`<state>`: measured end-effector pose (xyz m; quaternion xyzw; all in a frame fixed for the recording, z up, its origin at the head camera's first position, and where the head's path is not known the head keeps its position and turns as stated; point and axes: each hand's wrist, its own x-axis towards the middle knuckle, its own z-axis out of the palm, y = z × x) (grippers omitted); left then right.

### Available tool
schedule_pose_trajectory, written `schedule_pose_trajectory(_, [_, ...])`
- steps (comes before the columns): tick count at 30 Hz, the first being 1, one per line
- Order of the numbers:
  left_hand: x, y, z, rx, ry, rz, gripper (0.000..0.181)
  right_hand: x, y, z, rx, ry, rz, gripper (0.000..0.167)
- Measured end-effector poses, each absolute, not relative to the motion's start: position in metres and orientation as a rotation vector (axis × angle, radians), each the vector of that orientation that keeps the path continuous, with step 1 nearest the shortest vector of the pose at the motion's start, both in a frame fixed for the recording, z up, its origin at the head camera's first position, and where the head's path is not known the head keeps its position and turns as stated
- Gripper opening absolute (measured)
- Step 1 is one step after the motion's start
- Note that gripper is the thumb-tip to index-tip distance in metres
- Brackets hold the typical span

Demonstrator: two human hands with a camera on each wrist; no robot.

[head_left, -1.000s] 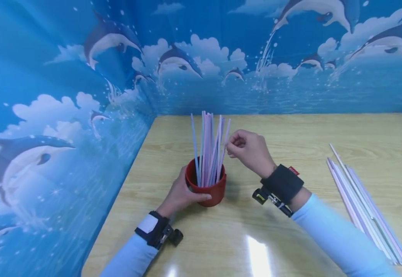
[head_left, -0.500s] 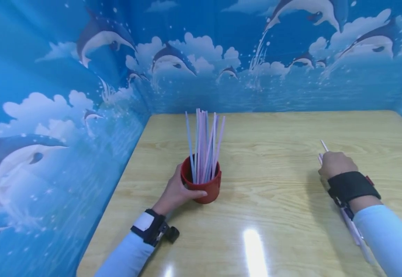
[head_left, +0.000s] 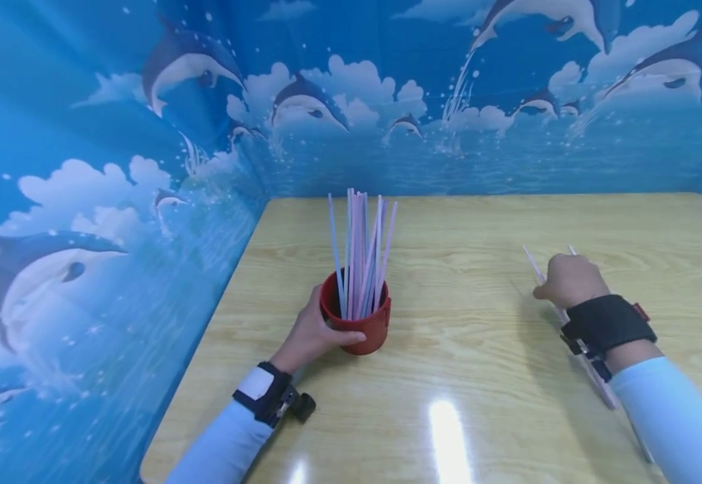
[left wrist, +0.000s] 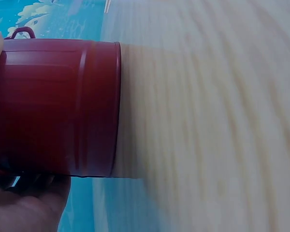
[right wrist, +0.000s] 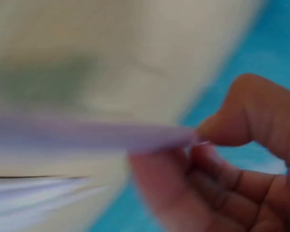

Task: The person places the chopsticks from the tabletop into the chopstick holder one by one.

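My left hand [head_left: 311, 334] grips a red metal pail [head_left: 368, 331] on the table, thumb across its front. The pail's smooth side and a small loop handle [left wrist: 23, 31] show in the left wrist view. Several pastel drinking straws [head_left: 360, 259] stand in the pail, leaning slightly apart. Off to the right, my right hand [head_left: 571, 281] pinches a pale purple straw [right wrist: 92, 137] between thumb and finger, seen blurred in the right wrist view. Loose straws [right wrist: 36, 198] lie below it; in the head view my hand and forearm hide most of them.
A pale wood-grain table [head_left: 466, 289] carries everything. A blue dolphin-print curtain [head_left: 339, 154] borders its back and left sides. Light glares off the table [head_left: 448, 437] near the front.
My right hand has moved from beside the pail to the loose straws at right, then shifted slightly left with a straw pinched in it. My left hand keeps its grip on the pail.
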<state>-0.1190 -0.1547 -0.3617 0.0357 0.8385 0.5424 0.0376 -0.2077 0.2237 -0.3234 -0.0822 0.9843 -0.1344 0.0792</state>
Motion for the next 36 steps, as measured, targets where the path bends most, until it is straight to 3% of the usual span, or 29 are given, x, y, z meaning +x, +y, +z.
schedule_pose_trajectory(8, [-0.130, -0.158, -0.384, 0.110, 2.619, 1.671, 0.100, -0.188, 0.149, -0.201, -0.684, 3.211, -1.116, 0.010])
schedule_pose_trajectory(13, [-0.131, -0.158, -0.390, 0.134, 2.617, 1.679, 0.100, -0.173, 0.106, -0.163, -1.288, 2.779, -1.931, 0.002])
schedule_pose_trajectory(16, [-0.131, -0.157, -0.390, 0.163, 2.616, 1.683, 0.099, -0.172, 0.083, -0.167, -1.455, 2.385, -2.151, 0.008])
schedule_pose_trajectory(19, [-0.131, -0.157, -0.391, 0.189, 2.625, 1.679, 0.098, -0.173, 0.062, -0.191, -1.436, 2.332, -2.141, 0.008])
schedule_pose_trajectory(26, [-0.129, -0.153, -0.386, 0.255, 2.641, 1.637, 0.096, -0.175, 0.032, -0.269, -1.154, 2.560, -1.810, 0.004])
schedule_pose_trajectory(30, [-0.124, -0.150, -0.373, 0.260, 2.617, 1.651, 0.095, -0.179, 0.034, -0.287, -0.990, 2.655, -1.564, 0.004])
schedule_pose_trajectory(36, [-0.117, -0.147, -0.361, 0.206, 2.587, 1.665, 0.095, -0.183, 0.079, -0.274, -0.822, 2.694, -1.321, 0.023])
